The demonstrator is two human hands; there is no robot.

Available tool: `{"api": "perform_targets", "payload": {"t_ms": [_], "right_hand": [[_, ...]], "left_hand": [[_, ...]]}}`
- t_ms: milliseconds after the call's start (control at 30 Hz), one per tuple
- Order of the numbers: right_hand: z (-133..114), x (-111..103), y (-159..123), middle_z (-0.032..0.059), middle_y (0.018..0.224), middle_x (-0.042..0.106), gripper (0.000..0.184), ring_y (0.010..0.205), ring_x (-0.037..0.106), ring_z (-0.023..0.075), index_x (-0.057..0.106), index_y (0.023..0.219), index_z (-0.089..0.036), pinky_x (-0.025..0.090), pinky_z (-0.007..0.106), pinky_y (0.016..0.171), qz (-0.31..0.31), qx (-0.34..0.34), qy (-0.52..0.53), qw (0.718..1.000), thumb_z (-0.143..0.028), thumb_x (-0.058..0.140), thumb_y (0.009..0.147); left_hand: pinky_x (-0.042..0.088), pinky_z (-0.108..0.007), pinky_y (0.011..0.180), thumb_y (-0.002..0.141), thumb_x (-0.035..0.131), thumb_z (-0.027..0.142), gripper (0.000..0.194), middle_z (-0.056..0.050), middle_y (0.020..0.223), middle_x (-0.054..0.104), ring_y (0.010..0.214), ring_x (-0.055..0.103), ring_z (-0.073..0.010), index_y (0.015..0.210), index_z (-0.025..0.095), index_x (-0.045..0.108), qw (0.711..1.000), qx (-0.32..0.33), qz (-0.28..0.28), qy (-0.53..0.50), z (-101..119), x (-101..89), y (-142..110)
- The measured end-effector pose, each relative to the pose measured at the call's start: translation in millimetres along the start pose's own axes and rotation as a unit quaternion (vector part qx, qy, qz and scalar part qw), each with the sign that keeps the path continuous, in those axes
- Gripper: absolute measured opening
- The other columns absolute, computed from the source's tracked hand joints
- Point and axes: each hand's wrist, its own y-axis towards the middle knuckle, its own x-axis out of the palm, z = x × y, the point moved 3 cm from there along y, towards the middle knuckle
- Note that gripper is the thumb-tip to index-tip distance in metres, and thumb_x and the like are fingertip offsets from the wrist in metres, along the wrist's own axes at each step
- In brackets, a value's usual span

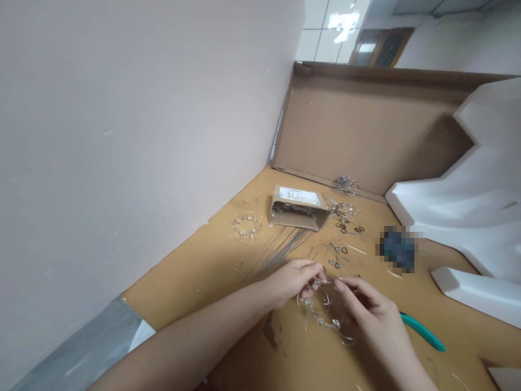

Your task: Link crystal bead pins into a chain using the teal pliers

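Observation:
A wire ring with clear beads (321, 321) hangs between my two hands, its thin loops curling outward. My left hand (299, 279) pinches the upper left side of the ring. Close to it, my right hand (368, 304) has thumb and forefinger pressed together at the ring's upper right, where a thin wire end seems to be; the fingertips are partly blurred. Past my left hand lies a bundle of straight grey wires (287, 244). Pliers with a teal handle (425, 332) rest beside my right hand, mostly hidden by it.
A small open cardboard box (299, 214) holds wire pieces. Another beaded wire ring (246, 227) lies left of it. Wire clusters (345, 210) and small dark rings (341, 228) lie right. A large cardboard tray (366, 119) and white foam (451, 206) stand behind; a wall (142, 125) borders the left.

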Motion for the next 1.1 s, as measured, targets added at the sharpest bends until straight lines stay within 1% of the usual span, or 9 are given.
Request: {"api": "perform_targets", "payload": {"t_ms": [100, 233, 300, 400, 467, 667, 800, 933, 1100], "right_hand": [[16, -3, 6, -0.0013, 0.056, 0.059, 0.035, 0.039, 0.048, 0.0118, 0.065, 0.079, -0.019, 0.043, 0.025, 0.040, 0.036, 0.047, 0.032, 0.998, -0.053, 0.061, 0.070], [24, -13, 7, -0.0034, 0.050, 0.056, 0.038, 0.039, 0.052, 0.0140, 0.065, 0.086, -0.020, 0.044, 0.026, 0.042, 0.037, 0.068, 0.024, 0.997, -0.054, 0.058, 0.072], [23, -16, 6, 0.0011, 0.063, 0.064, 0.037, 0.043, 0.056, 0.0150, 0.066, 0.087, -0.020, 0.047, 0.027, 0.045, 0.034, 0.034, -0.026, 0.998, -0.053, 0.054, 0.076], [17, -19, 5, 0.0055, 0.089, 0.069, 0.033, 0.066, 0.064, 0.0199, 0.068, 0.086, -0.023, 0.050, 0.032, 0.063, 0.035, -0.043, -0.155, 0.986, -0.049, 0.049, 0.080], [15, -19, 4, 0.0045, 0.089, 0.070, 0.030, 0.078, 0.065, 0.0228, 0.069, 0.084, -0.025, 0.048, 0.034, 0.071, 0.042, -0.066, -0.210, 0.975, -0.047, 0.049, 0.080], [18, -10, 4, 0.0030, 0.062, 0.065, 0.034, 0.053, 0.059, 0.0177, 0.063, 0.078, -0.021, 0.043, 0.026, 0.044, -0.009, -0.007, -0.101, 0.995, -0.050, 0.047, 0.079], [16, -4, 3, 0.0053, 0.080, 0.067, 0.029, 0.066, 0.062, 0.0192, 0.060, 0.082, -0.021, 0.048, 0.029, 0.056, -0.030, -0.011, -0.120, 0.992, -0.047, 0.056, 0.072], [11, -2, 1, 0.0048, 0.086, 0.067, 0.029, 0.072, 0.064, 0.0207, 0.060, 0.093, -0.023, 0.047, 0.031, 0.064, -0.031, -0.018, -0.252, 0.967, -0.042, 0.057, 0.071], [-6, -2, -5, 0.0061, 0.085, 0.070, 0.031, 0.069, 0.066, 0.0278, 0.061, 0.098, -0.028, 0.041, 0.032, 0.052, -0.013, -0.004, -0.452, 0.892, -0.047, 0.048, 0.077]], "left_hand": [[0.038, -0.019, 0.045, 0.079, 0.054, 0.038, 0.023, 0.007, 0.053, 0.047, 0.042, 0.046, -0.0057, 0.078, 0.015, 0.053, 0.994, 0.031, 0.020, 0.099, 4, 0.7, -2], [0.043, -0.021, 0.053, 0.073, 0.059, 0.027, 0.016, 0.002, 0.068, 0.056, 0.052, 0.055, -0.0081, 0.083, 0.015, 0.055, 0.990, 0.023, 0.030, 0.134, 5, 1.3, -5], [0.043, -0.021, 0.053, 0.073, 0.058, 0.022, 0.012, 0.002, 0.069, 0.055, 0.053, 0.056, -0.0081, 0.083, 0.015, 0.055, 0.987, 0.033, 0.038, 0.152, 4, 0.9, -5], [0.042, -0.019, 0.049, 0.074, 0.054, 0.018, 0.007, 0.003, 0.065, 0.053, 0.050, 0.054, -0.0072, 0.080, 0.015, 0.054, 0.986, 0.035, 0.048, 0.155, 1, -0.9, -4], [0.042, -0.018, 0.048, 0.074, 0.053, 0.017, 0.005, 0.004, 0.063, 0.052, 0.049, 0.053, -0.0071, 0.079, 0.015, 0.053, 0.985, 0.042, 0.055, 0.159, -1, -2.4, -3], [0.041, -0.018, 0.043, 0.072, 0.054, 0.015, 0.006, 0.006, 0.064, 0.048, 0.044, 0.050, -0.0053, 0.077, 0.016, 0.051, 0.985, 0.037, 0.059, 0.156, -1, -1.1, -2], [0.041, -0.017, 0.040, 0.073, 0.053, 0.014, 0.006, 0.006, 0.066, 0.048, 0.041, 0.049, -0.0040, 0.077, 0.015, 0.050, 0.991, 0.015, 0.053, 0.125, -2, 2.1, -3], [0.043, -0.017, 0.042, 0.074, 0.052, 0.013, 0.007, 0.005, 0.069, 0.049, 0.043, 0.053, -0.0044, 0.079, 0.015, 0.049, 0.993, 0.017, 0.026, 0.111, -4, 9.7, -7], [0.050, -0.022, 0.053, 0.076, 0.050, 0.010, 0.011, 0.003, 0.069, 0.052, 0.055, 0.061, -0.0093, 0.085, 0.015, 0.048, 0.998, 0.013, -0.014, 0.053, 1, 20.6, -13]]}}
